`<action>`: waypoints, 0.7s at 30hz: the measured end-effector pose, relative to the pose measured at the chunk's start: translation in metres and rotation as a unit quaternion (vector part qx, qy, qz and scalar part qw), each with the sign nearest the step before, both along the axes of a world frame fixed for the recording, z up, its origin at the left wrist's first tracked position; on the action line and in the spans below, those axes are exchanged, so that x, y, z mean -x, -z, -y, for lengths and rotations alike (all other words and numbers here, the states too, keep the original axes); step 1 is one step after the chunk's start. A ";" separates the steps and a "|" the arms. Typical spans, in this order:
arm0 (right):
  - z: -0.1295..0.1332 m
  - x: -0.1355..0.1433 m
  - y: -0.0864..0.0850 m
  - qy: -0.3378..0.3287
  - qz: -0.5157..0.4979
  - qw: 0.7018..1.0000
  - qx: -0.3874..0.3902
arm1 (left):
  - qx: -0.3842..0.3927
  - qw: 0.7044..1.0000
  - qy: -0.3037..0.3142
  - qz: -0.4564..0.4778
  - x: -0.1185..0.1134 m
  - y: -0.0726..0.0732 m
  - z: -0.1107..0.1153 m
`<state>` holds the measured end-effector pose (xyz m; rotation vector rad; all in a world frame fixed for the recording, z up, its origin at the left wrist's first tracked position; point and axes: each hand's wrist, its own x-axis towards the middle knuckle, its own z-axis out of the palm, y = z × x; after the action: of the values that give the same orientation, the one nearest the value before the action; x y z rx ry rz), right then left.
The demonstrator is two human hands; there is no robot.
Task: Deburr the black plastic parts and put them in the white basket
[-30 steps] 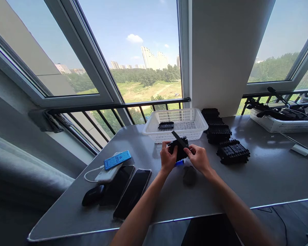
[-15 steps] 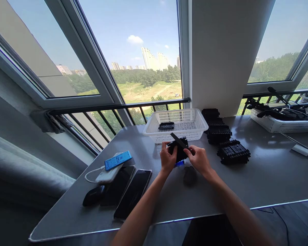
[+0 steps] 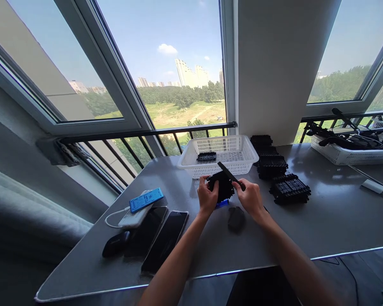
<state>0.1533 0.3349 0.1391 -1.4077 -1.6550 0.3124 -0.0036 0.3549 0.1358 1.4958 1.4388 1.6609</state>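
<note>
Over the middle of the table, my left hand (image 3: 208, 196) grips a black plastic panel (image 3: 224, 187) with toothed edges, thumb across its face. My right hand (image 3: 250, 198) is closed on the end of a flat black file-like tool (image 3: 229, 173). This tool slants along the panel's upper right edge, its far end pointing up towards the basket; whether it touches the edge I cannot tell. A blue object (image 3: 222, 203) shows partly beneath the panel. Just below my hands a dark, rounded, flat piece (image 3: 236, 219) lies on the table.
Behind my hands stands a white basket (image 3: 191, 170) holding a black panel (image 3: 207, 157). Black ridged panels are stacked at the right (image 3: 290, 188). Phones (image 3: 166, 240), a power bank (image 3: 135, 217) and a blue device (image 3: 147, 199) lie left. A loaded white basket (image 3: 347, 156) sits far right.
The file-like tool has shifted right, from across the panel's face to its upper right edge, as my right hand moved slightly right. My left hand still holds the panel.
</note>
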 end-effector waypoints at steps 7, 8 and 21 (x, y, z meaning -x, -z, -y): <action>0.000 0.000 -0.001 -0.038 -0.006 0.999 0.005 | 0.005 1.000 0.002 0.005 0.000 0.000 0.001; -0.001 0.000 -0.001 -0.033 -0.008 0.999 0.006 | 0.005 1.000 0.003 0.010 0.000 0.000 0.001; -0.004 -0.001 -0.006 -0.104 -0.143 0.980 0.094 | 0.030 0.950 -0.019 0.309 0.009 0.010 -0.019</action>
<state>0.1544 0.3391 0.1453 -1.2567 -1.5644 0.7720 -0.0123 0.3738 0.1259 0.7982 1.1509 1.8611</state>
